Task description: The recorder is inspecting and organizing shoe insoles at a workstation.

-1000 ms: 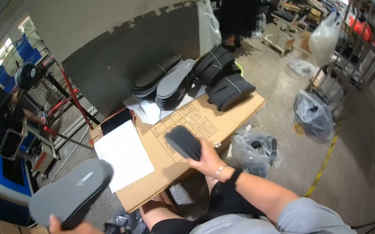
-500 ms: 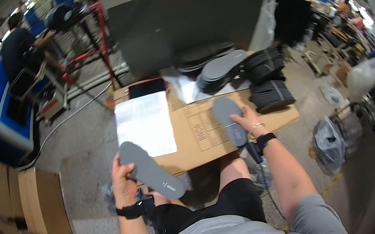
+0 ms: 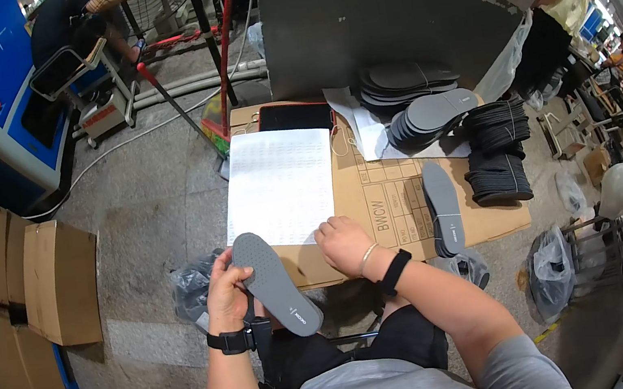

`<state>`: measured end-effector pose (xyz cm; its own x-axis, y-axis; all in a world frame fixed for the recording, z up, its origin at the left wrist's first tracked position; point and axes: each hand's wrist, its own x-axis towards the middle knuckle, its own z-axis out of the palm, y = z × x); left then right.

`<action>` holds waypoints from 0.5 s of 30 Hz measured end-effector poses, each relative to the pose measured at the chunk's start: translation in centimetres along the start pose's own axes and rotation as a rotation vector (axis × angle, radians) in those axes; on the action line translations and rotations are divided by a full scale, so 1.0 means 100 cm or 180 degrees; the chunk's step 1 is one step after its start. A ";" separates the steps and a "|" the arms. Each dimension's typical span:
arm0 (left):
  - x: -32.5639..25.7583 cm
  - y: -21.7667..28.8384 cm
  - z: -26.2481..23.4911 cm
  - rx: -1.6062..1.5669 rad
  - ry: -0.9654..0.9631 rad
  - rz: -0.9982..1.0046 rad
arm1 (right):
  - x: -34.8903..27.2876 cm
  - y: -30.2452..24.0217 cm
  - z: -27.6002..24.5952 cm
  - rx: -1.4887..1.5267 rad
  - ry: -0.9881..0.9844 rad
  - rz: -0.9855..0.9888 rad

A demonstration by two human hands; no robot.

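Note:
My left hand [image 3: 225, 293] is closed around a grey insole [image 3: 277, 287], thumb on top, held over my lap by the near edge of the cardboard. The insole slants down to the right, its dotted end upward. My right hand [image 3: 347, 248] rests at the lower right corner of a white printed sheet [image 3: 277, 188], back of the hand up and fingers curled down. Whatever its fingertips pinch, if anything, is hidden. To its right, a banded bundle of grey insoles [image 3: 443, 205] lies on the cardboard sheet [image 3: 401, 239].
Behind stand stacks of grey insoles [image 3: 430, 113] and dark insoles [image 3: 404, 84], with tied black bundles [image 3: 499, 175] at the right. A dark tablet-like object [image 3: 294, 117] lies beyond the paper. Cardboard boxes [image 3: 62, 281] stand at left; a plastic bag [image 3: 551, 274] sits at right.
My right hand has released the banded insoles onto the cardboard at the right and moved left to the paper's corner. The left hand still holds its insole. The view has shifted.

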<state>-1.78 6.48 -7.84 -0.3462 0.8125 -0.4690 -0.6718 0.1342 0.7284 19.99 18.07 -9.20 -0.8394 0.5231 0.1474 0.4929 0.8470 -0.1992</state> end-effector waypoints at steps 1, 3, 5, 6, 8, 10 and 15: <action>0.002 -0.003 -0.006 -0.0004 0.0024 -0.0045 | 0.004 0.000 0.009 -0.0355 -0.0193 -0.0080; -0.002 -0.008 -0.013 -0.0016 0.0003 -0.0102 | 0.009 -0.001 0.015 -0.0716 -0.0385 -0.0182; -0.008 -0.008 -0.013 -0.0157 0.0004 -0.0250 | 0.014 -0.003 0.016 -0.0696 -0.0423 -0.0201; -0.010 -0.010 -0.009 -0.0167 -0.0002 -0.0236 | 0.016 0.000 0.018 -0.0710 -0.0417 -0.0211; -0.012 -0.015 -0.001 -0.0023 -0.0050 -0.0310 | 0.018 0.011 0.022 -0.0304 -0.0352 0.0073; -0.013 -0.021 0.005 -0.0021 -0.0164 -0.0322 | 0.030 0.020 0.000 -0.0001 -0.0189 0.0460; 0.017 -0.042 0.042 0.0301 -0.0584 -0.0323 | 0.035 0.025 -0.083 0.0594 0.0978 0.0579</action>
<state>3.21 9.65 -9.63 -0.1494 0.8805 -0.4498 -0.6298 0.2660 0.7298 20.17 22.84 -1.10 -0.6208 0.6907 0.3708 0.5531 0.7211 -0.4172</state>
